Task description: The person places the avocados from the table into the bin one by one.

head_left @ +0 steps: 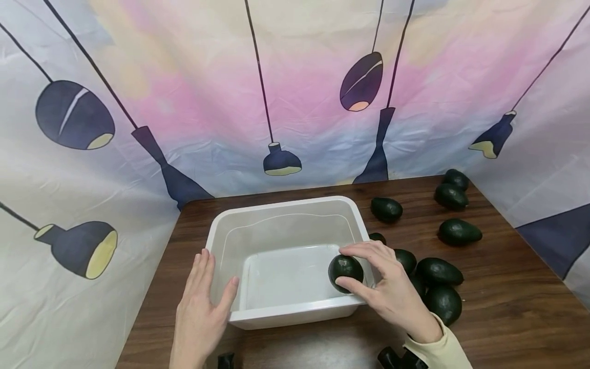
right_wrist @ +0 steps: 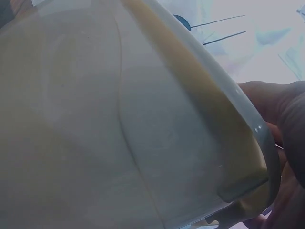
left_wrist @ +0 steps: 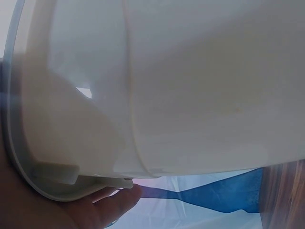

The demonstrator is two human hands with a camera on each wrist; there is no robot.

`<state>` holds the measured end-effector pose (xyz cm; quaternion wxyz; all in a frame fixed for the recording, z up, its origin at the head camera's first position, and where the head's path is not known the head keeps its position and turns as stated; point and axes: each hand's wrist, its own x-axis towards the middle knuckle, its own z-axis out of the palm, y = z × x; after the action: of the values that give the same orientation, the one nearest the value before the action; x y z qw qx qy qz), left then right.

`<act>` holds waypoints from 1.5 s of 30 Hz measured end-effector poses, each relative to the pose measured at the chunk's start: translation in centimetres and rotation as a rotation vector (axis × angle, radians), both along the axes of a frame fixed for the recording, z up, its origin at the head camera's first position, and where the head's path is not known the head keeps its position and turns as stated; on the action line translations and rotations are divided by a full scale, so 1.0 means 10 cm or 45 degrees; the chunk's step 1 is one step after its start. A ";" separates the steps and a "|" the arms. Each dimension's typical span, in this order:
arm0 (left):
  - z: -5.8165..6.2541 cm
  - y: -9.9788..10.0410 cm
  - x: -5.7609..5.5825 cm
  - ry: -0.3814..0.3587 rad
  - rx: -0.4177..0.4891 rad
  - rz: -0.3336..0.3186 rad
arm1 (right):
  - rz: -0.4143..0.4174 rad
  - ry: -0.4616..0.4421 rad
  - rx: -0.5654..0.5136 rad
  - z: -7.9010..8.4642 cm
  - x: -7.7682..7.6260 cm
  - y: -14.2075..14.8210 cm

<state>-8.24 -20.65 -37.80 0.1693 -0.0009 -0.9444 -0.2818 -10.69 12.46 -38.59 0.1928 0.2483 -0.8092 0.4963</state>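
A dark green, rounded avocado (head_left: 345, 273) with glossy skin is held in the bare right hand (head_left: 384, 282). The avocado is pinched between the thumb on its near side and the fingers on its far side. Its outline is seen as almost circular; a small pale mark and soft highlights are noted on its upper face, with the skin darkening toward the lower edge. It is positioned within the right end of a white, rectangular plastic tub (head_left: 281, 279) with rounded corners; whether the tub's base is touched cannot be told. The bare left hand (head_left: 200, 307) is placed at the tub's left end, fingers extended together along the rim and thumb spread away from them. The hands are kept well apart, with the tub between. In both wrist views, the frame is mostly filled by the tub's pale outer wall.

Further dark green avocados (head_left: 439, 271) are scattered on the brown wood-grain table (head_left: 516, 287) to the right of the tub, some grouped closely beside the right hand. The table is backed by a pastel fabric sheet (head_left: 198, 82) printed with dark hanging lamps.
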 end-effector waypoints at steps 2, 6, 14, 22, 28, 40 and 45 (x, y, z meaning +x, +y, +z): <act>0.00 0.00 0.00 -0.003 0.001 -0.002 | -0.003 -0.021 0.009 0.01 0.00 0.00; -0.01 0.00 -0.01 -0.013 -0.005 -0.002 | -0.018 0.006 -0.005 0.06 0.02 -0.01; -0.02 0.01 -0.01 -0.006 -0.009 -0.006 | -0.087 0.126 -0.117 0.30 0.10 -0.02; -0.01 0.02 -0.01 -0.009 -0.013 -0.001 | -0.208 0.131 -0.143 0.08 0.03 0.23; -0.01 0.02 -0.01 -0.014 -0.015 0.015 | -0.447 0.034 -0.131 -0.05 0.05 0.56; 0.01 0.02 0.01 -0.043 -0.015 0.037 | -0.773 -0.632 0.379 -0.43 0.19 1.28; 0.01 0.03 0.00 -0.040 -0.007 0.034 | -0.772 -0.863 0.487 -0.55 0.22 1.41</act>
<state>-8.28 -20.38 -37.74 0.1581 0.0156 -0.9476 -0.2771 -8.47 26.57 -44.08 0.0053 -0.1429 -0.9388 0.3134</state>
